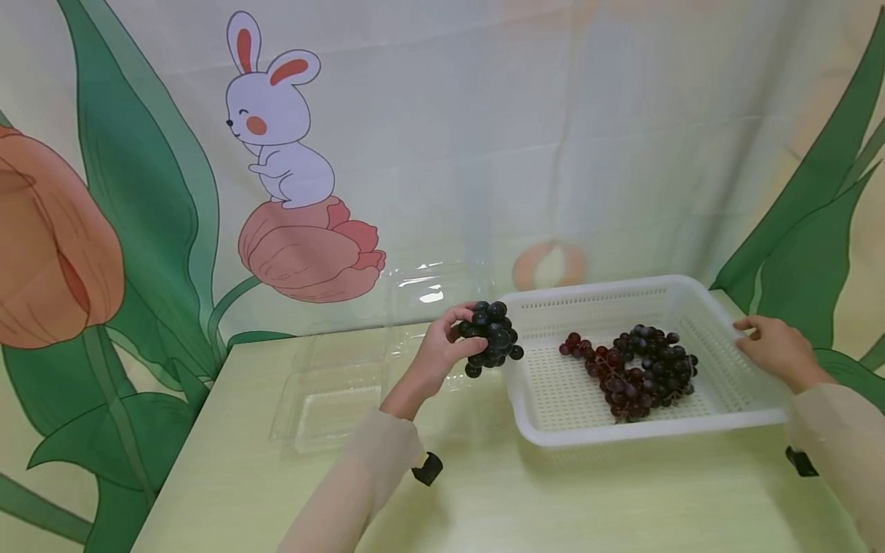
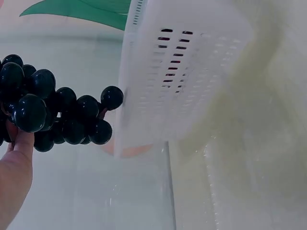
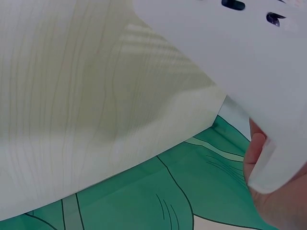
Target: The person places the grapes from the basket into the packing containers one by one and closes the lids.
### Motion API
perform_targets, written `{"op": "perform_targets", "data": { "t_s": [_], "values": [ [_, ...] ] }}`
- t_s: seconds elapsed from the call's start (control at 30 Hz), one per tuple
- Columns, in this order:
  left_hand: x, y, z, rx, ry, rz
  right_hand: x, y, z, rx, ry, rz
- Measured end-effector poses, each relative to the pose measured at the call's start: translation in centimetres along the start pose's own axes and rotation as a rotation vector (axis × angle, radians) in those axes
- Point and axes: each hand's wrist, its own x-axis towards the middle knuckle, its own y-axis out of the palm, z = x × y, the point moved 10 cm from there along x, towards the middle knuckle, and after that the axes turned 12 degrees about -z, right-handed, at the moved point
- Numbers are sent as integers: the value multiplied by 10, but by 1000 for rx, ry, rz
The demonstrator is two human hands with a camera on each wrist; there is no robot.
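My left hand (image 1: 445,349) holds a bunch of black grapes (image 1: 494,338) at the near left corner of a white plastic basket (image 1: 588,436). In the left wrist view these grapes (image 2: 72,115) hang beside the basket's slotted wall (image 2: 144,91). Over at the basket's right end, my right hand (image 1: 781,349) grips the rim; the right wrist view has its fingers (image 3: 256,148) curled under the edge. Inside the basket lie a bunch of dark grapes (image 1: 657,357) and a bunch of red grapes (image 1: 611,369), side by side.
A clear plastic clamshell box (image 1: 339,403) stands open on the pale wood-grain table (image 1: 228,476), left of the basket, with another clear part (image 1: 429,292) upright behind. A printed cloth (image 1: 442,153) with a rabbit and tulips hangs behind the table.
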Motion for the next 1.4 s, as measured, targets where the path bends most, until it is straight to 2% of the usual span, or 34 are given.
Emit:
{"op": "perform_targets", "data": {
  "t_s": [0.2,0.37,0.5,0.73,1.07,1.2,1.4],
  "values": [
    [0,-19,-8,-9,15,-23,0,0,-1,-2,0,5],
    [-2,-31,-6,41,7,-26,1,0,-4,-4,5,-5],
    [-3,-36,5,89,-7,-37,3,1,-7,-6,10,-7],
    [-3,-43,32,156,-47,-86,3,3,-8,-9,16,-2],
    [-3,-53,63,275,-62,-141,3,0,-5,-6,10,-26],
    [-1,-54,73,352,-33,-162,3,-1,-3,0,4,-34],
    [4,-47,81,403,10,-167,3,-1,-3,10,4,-33]
  ]
}}
